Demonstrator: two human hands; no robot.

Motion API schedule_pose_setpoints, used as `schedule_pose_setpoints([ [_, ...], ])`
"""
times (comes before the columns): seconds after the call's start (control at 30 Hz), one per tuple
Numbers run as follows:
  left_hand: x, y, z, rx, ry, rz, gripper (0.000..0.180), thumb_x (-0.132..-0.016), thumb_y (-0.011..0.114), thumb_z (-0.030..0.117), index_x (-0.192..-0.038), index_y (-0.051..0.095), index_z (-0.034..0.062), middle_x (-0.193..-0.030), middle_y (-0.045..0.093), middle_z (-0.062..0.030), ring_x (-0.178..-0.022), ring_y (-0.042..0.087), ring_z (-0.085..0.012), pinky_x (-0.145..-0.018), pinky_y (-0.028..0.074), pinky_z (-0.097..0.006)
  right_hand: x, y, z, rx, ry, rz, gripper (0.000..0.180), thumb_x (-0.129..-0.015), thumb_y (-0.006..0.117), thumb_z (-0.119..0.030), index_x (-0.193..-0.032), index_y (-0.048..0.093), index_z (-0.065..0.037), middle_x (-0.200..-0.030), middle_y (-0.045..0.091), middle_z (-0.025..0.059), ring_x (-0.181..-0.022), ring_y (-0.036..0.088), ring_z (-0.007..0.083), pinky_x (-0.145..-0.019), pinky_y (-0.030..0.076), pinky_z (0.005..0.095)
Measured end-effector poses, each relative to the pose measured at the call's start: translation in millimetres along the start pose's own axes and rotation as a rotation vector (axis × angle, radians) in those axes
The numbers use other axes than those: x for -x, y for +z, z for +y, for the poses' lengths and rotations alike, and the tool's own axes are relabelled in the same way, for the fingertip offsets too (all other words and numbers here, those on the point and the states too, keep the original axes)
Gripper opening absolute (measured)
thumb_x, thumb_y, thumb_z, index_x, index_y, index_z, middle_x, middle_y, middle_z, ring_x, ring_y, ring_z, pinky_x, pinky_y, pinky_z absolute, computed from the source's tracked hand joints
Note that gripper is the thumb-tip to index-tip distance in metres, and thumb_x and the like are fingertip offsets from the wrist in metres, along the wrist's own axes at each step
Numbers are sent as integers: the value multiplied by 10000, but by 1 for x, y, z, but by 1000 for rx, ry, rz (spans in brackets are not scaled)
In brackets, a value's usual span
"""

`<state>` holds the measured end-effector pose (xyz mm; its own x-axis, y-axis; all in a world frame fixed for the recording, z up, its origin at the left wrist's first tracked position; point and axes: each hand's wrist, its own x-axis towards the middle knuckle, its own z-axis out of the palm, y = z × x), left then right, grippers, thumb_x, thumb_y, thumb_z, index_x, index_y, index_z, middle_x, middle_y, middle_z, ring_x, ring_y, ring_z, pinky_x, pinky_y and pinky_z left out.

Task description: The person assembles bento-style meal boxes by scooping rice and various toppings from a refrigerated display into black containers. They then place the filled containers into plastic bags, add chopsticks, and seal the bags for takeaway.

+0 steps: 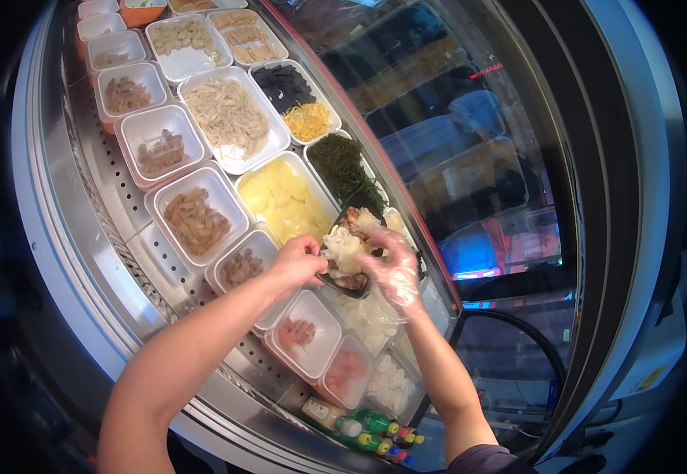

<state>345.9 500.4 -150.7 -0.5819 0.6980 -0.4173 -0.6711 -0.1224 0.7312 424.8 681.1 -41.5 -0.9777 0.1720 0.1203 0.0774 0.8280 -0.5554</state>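
Holding a dark bowl (351, 265) above the display case (83, 261), the person keeps it over the trays, so anything that drops lands back among the food, it seems, and not on the steel ledge. The left hand (300, 261), bare, grips the bowl's near rim, fingers curled tight on the edge, thumb side up; that steadies the bowl and leaves the other hand free. The right hand (395, 272) wears a thin clear glove and presses on the heap of pale shredded food and brown pieces in the bowl. Its fingers are bent over the food, but whether they pinch any cannot be told. The glove probably keeps skin off the food.

Just left of the bowl lies a tray of yellow slices (288, 197); beyond the bowl, a tray of dark green strands (343, 166). Below the bowl sit small tubs of pink pieces (304, 336), near the person. Further left of the bowl, white trays of brownish bits (196, 221) run in a row along the case. Squeeze bottles (359, 430) with coloured caps lie at the case's near end, well below the bowl.
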Motion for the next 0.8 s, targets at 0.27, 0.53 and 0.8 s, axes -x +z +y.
schedule_pose_setpoints([
  [0.27, -8, -4, 11, -87, 39, 81, 181, -774, 677, -3, -836, 518, 56, -826, 562, -49, -732, 619, -170, -601, 613, -344, -4, -33, 264, 480, 388, 263, 231, -874, 692, -207, -1006, 759, -29, -907, 758, 143, -882, 728, 236, -833, 554, 335],
  [0.53, -10, -45, 29, -109, 69, 167, 170, -814, 625, -35, -862, 498, 68, -850, 563, -46, -746, 615, -164, -601, 605, -313, -80, 47, 282, 677, 195, -128, 380, -803, 708, -247, -1129, 714, -51, -1092, 717, 247, -1053, 685, 393, -930, 542, 440],
  [0.8, -10, -32, 19, -47, 19, 111, 188, -811, 618, -42, -867, 483, 75, -851, 553, -39, -756, 614, -162, -625, 609, -310, -41, -5, 276, -588, 615, 314, 208, -827, 751, 7, -1016, 712, -71, -871, 666, 19, -745, 621, 116, -652, 502, 263],
])
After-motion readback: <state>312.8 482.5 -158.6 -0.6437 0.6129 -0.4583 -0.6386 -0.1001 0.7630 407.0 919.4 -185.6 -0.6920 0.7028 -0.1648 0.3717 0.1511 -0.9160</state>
